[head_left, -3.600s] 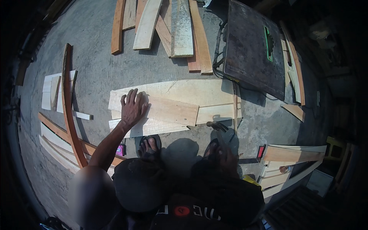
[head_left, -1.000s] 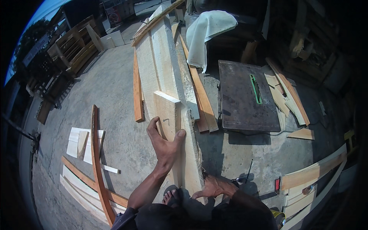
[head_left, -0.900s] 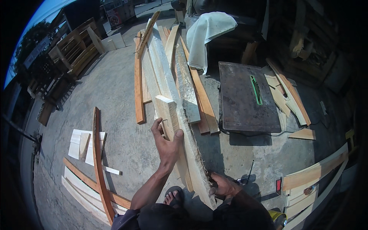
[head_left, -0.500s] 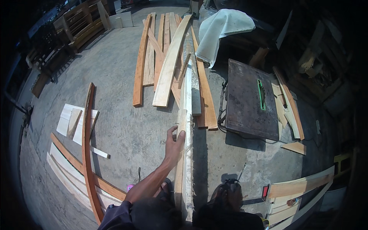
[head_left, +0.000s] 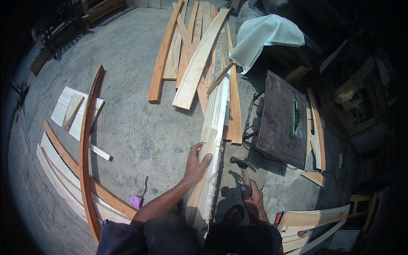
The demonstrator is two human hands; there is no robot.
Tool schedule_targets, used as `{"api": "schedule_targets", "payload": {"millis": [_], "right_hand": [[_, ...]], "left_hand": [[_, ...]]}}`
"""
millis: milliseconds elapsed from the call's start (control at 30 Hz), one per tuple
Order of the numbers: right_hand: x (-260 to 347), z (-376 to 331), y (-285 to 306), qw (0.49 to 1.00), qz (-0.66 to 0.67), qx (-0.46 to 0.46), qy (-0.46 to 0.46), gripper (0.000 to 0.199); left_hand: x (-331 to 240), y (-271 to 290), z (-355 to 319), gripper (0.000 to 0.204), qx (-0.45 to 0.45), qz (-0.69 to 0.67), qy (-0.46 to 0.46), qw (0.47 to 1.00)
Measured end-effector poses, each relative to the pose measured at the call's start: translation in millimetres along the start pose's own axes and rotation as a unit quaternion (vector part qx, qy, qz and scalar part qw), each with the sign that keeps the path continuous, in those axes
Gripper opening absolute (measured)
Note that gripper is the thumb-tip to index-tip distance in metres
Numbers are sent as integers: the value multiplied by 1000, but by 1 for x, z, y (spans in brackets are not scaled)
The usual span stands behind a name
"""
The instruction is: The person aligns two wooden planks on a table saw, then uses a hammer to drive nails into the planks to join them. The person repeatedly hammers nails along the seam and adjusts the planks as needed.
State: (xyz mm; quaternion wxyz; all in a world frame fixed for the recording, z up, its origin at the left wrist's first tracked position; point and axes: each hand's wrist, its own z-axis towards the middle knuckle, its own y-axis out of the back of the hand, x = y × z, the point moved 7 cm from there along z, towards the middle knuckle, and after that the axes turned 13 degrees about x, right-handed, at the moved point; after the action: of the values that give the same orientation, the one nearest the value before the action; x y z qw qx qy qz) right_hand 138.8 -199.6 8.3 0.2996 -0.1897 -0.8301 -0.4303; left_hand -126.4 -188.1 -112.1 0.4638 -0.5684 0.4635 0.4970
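My left hand (head_left: 196, 166) rests around a thin light wooden strip (head_left: 209, 135), thumb on its right side and the index finger bent at its left edge. The strip lies lengthwise along a long whitish, rough-edged beam (head_left: 221, 106) that runs away from me. Something thin, perhaps a nail, shows near the index fingertip, too small to make out. To the right of the beam, my right hand (head_left: 253, 199) is closed on the wooden handle of a claw hammer (head_left: 245, 171), whose metal head points up and stands apart from the strip.
A saw table (head_left: 278, 123) with a green-edged slot stands at right, near a white cloth (head_left: 265, 38). Several boards (head_left: 191, 85) lie ahead. A curved reddish plank (head_left: 85, 157) crosses other pieces at left. A pink tape measure (head_left: 136, 201) is on the concrete floor.
My right hand has come up from the lower right with the hammer now plainly in view. My left hand stays on the strip. The whole view has shifted, uncovering the tape measure.
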Motion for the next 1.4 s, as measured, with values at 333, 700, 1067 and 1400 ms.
{"api": "schedule_targets", "payload": {"millis": [333,700,1067,1400], "right_hand": [[131,53,19,899,-241,-79,358,25],[104,77,23,945,-228,-12,236,26],[136,69,33,928,-207,-70,302,27],[133,46,59,982,-70,-48,171,35]], "left_hand": [[-5,3,-7,78,2,-74,7,997],[-4,2,-1,85,4,-103,5,995],[5,-1,6,100,-3,-84,28,996],[-7,-2,-1,96,-12,-33,40,999]]}}
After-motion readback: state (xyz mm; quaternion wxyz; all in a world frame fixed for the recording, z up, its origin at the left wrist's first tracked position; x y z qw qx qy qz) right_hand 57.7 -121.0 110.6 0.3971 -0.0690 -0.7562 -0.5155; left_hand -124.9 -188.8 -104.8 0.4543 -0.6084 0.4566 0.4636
